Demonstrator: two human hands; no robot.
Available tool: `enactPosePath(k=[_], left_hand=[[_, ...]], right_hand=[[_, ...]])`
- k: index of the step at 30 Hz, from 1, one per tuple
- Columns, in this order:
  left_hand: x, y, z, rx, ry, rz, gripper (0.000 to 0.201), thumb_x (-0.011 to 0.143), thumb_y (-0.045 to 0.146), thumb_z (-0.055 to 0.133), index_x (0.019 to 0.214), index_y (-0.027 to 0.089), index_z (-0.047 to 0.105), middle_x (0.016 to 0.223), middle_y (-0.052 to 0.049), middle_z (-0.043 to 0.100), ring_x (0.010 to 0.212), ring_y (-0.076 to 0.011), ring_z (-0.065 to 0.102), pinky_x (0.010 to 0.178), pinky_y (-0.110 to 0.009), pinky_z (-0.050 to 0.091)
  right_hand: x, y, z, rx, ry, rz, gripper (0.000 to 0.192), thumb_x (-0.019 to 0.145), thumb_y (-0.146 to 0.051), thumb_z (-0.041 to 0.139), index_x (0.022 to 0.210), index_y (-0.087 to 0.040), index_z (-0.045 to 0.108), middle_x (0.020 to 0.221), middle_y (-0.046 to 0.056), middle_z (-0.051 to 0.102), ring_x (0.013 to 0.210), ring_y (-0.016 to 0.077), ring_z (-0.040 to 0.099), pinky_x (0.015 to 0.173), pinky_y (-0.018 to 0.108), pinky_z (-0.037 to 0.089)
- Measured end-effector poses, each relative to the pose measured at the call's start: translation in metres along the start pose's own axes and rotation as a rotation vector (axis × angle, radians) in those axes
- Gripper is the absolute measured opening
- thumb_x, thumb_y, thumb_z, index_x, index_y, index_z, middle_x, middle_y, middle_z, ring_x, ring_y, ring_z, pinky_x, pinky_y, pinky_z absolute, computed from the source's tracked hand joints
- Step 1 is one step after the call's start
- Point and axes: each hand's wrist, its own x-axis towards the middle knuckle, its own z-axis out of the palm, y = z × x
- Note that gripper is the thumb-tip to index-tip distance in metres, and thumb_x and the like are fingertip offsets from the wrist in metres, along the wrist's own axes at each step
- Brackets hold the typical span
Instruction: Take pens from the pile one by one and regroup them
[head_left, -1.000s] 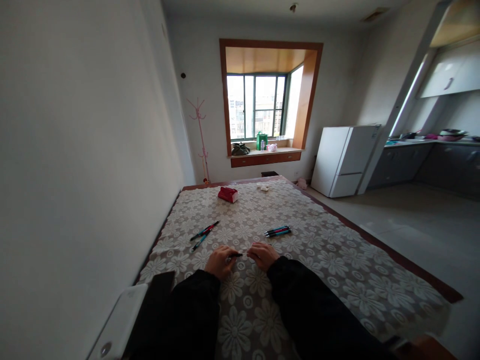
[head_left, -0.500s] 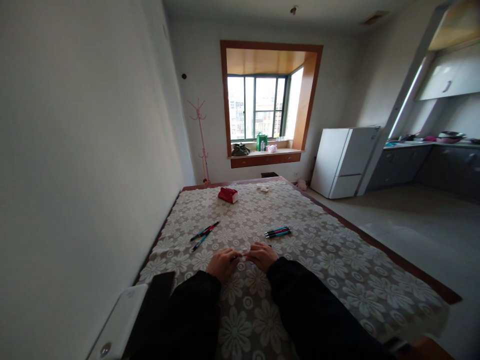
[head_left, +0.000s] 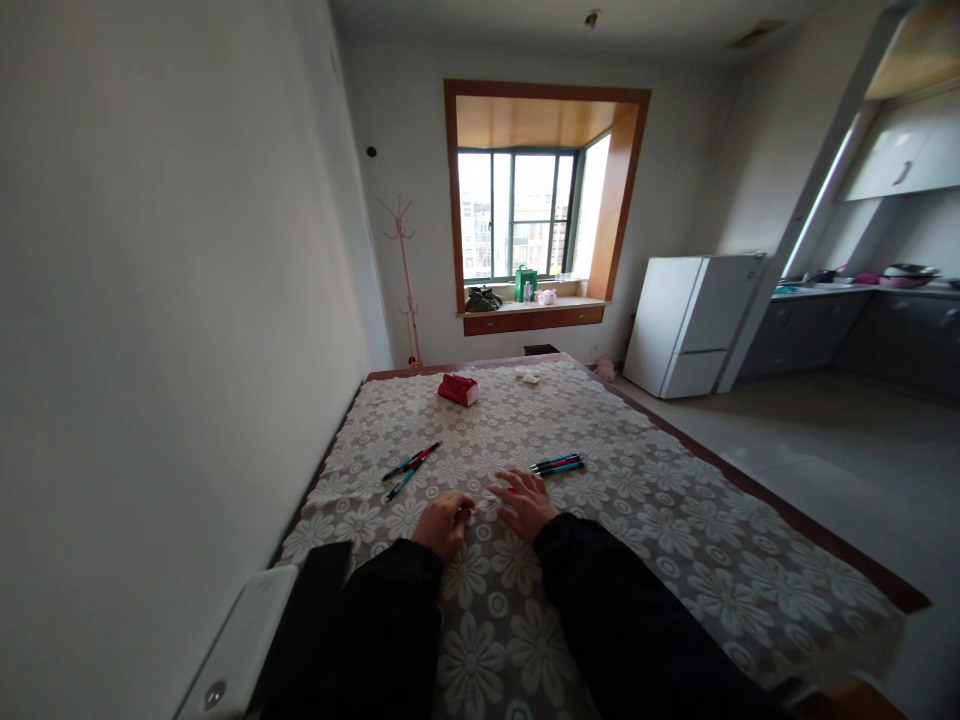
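Resting both forearms on the cloth [head_left: 645,520], we keep our hands low and close together near the front middle of the table. Our left hand [head_left: 444,522] is curled, fingertips pinched on something small and pale; it may be a pen part, but we cannot tell. Our right hand [head_left: 527,503] lies spread, fingers fanned toward the right pens [head_left: 556,464], with a small red thing just under the fingertips, too blurred to name. The right pens sit bunched and parallel, which looks like a sorted pile; the left pens [head_left: 409,467] lie looser, crossed at slight angles, well apart from the bundle. Both groups sit within easy reach.

The left table edge runs close along the wall [head_left: 150,300], so room is tight there. The right edge faces open floor. Ahead, the cloth is bare up to a red pouch [head_left: 458,389] near the far edge.
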Motion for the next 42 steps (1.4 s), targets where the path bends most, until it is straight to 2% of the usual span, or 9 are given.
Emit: enactPosePath(k=[4, 9, 12, 16, 21, 29, 37, 42], left_hand=[[-0.001, 0.005, -0.003, 0.021, -0.043, -0.009, 0.034, 0.081, 0.007, 0.046, 0.104, 0.024, 0.065, 0.1, -0.002, 0.066, 0.096, -0.015, 0.058, 0.087, -0.024, 0.043], [-0.001, 0.008, -0.003, 0.064, -0.053, -0.031, 0.024, 0.079, 0.008, 0.049, 0.091, 0.021, 0.065, 0.096, -0.002, 0.066, 0.092, -0.0148, 0.058, 0.083, -0.024, 0.042], [-0.002, 0.009, -0.004, 0.086, -0.058, -0.027, 0.019, 0.079, 0.011, 0.05, 0.088, 0.021, 0.063, 0.095, -0.002, 0.066, 0.091, -0.015, 0.058, 0.081, -0.024, 0.042], [-0.002, 0.013, -0.005, 0.1, -0.06, 0.006, 0.016, 0.083, 0.019, 0.049, 0.09, 0.022, 0.064, 0.092, -0.002, 0.066, 0.09, -0.0158, 0.058, 0.08, -0.025, 0.042], [-0.002, 0.015, -0.006, 0.068, -0.061, 0.046, 0.024, 0.086, 0.021, 0.047, 0.099, 0.025, 0.067, 0.095, -0.003, 0.068, 0.092, -0.0169, 0.059, 0.082, -0.027, 0.044], [-0.003, 0.013, -0.007, 0.066, -0.095, 0.114, 0.041, 0.085, 0.014, 0.045, 0.117, 0.03, 0.063, 0.098, -0.001, 0.068, 0.089, -0.015, 0.059, 0.084, -0.025, 0.045], [-0.003, 0.01, -0.007, 0.068, -0.127, 0.119, 0.046, 0.08, 0.01, 0.044, 0.117, 0.028, 0.064, 0.094, -0.002, 0.068, 0.088, -0.0152, 0.058, 0.084, -0.026, 0.045], [-0.003, 0.013, -0.008, 0.021, -0.158, 0.118, 0.046, 0.08, 0.011, 0.043, 0.119, 0.027, 0.062, 0.098, -0.001, 0.07, 0.094, -0.0172, 0.058, 0.089, -0.028, 0.044]], right_hand=[[0.001, 0.0, 0.004, 0.037, -0.031, -0.048, 0.021, 0.083, -0.029, 0.06, 0.102, -0.034, 0.067, 0.13, -0.001, 0.054, 0.126, 0.0246, 0.037, 0.105, 0.046, 0.018], [0.003, -0.004, -0.002, 0.104, 0.029, -0.1, 0.005, 0.083, -0.025, 0.062, 0.084, -0.027, 0.067, 0.112, 0.001, 0.063, 0.114, 0.0211, 0.047, 0.102, 0.042, 0.024], [0.004, -0.009, -0.007, 0.143, 0.071, -0.131, 0.007, 0.087, -0.025, 0.058, 0.086, -0.023, 0.064, 0.097, 0.003, 0.066, 0.099, 0.0183, 0.054, 0.095, 0.036, 0.032], [0.004, -0.015, -0.008, 0.207, 0.052, -0.147, 0.008, 0.088, -0.023, 0.054, 0.089, -0.02, 0.061, 0.083, 0.003, 0.065, 0.083, 0.0161, 0.056, 0.082, 0.03, 0.041], [0.003, -0.015, -0.006, 0.311, 0.026, -0.154, 0.008, 0.087, -0.02, 0.053, 0.091, -0.02, 0.06, 0.083, 0.002, 0.064, 0.081, 0.0148, 0.057, 0.076, 0.025, 0.044], [0.003, -0.017, -0.007, 0.346, 0.023, -0.104, 0.012, 0.085, -0.019, 0.054, 0.095, -0.021, 0.06, 0.082, 0.001, 0.062, 0.074, 0.0128, 0.057, 0.072, 0.024, 0.045], [0.003, -0.016, -0.004, 0.351, 0.022, -0.079, 0.015, 0.083, -0.019, 0.057, 0.098, -0.02, 0.058, 0.083, 0.001, 0.064, 0.073, 0.0121, 0.058, 0.071, 0.023, 0.045], [0.003, -0.017, -0.005, 0.351, 0.005, -0.124, 0.016, 0.084, -0.019, 0.057, 0.1, -0.022, 0.058, 0.083, 0.001, 0.067, 0.078, 0.0135, 0.061, 0.075, 0.024, 0.045]])
